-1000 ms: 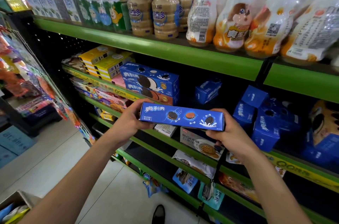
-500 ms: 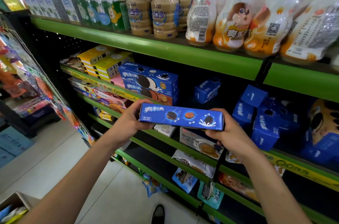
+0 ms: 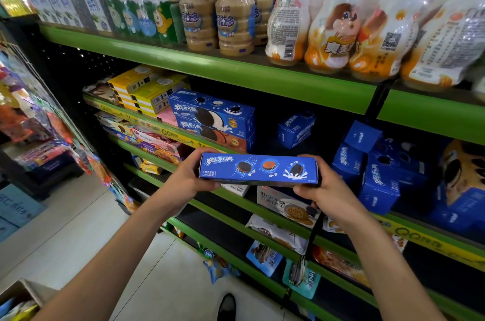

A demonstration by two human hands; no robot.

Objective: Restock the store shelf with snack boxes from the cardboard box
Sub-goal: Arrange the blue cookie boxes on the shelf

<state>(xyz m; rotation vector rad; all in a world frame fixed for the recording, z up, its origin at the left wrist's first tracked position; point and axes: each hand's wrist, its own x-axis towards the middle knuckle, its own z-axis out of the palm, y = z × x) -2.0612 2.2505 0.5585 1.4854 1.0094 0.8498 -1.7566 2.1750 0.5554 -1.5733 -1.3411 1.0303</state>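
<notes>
Long blue cookie box [image 3: 258, 169] at frame centre, held level and lengthwise in front of the green-edged store shelf [image 3: 288, 84], printed top face up. Left hand [image 3: 187, 177] curled round the box's left end, thumb on top near the corner, fingers underneath. Right hand [image 3: 324, 190] gripping the right end the same way, thumb along the upper edge. Behind and above the box, on the middle shelf: two stacked blue cookie boxes [image 3: 212, 117], the lower with an orange patch; yellow boxes [image 3: 147, 89] stacked to their left; small blue cartons [image 3: 378, 165] heaped at the right, some tilted. Open dark gap on that shelf between the stacked pair and the cartons, with one small blue carton [image 3: 295, 130] far back in it. Top shelf, upper frame: beige drink bottles [image 3: 231, 5] and white-orange bottle packs [image 3: 338, 24]. Lower shelves under the hands: a white biscuit box [image 3: 284, 205] and bagged snacks. Cardboard box [image 3: 23, 294] at lower left corner, only its rim and some coloured packs visible. Dark shoe [image 3: 227, 306] at bottom centre on the pale tiled floor [image 3: 78, 228].
</notes>
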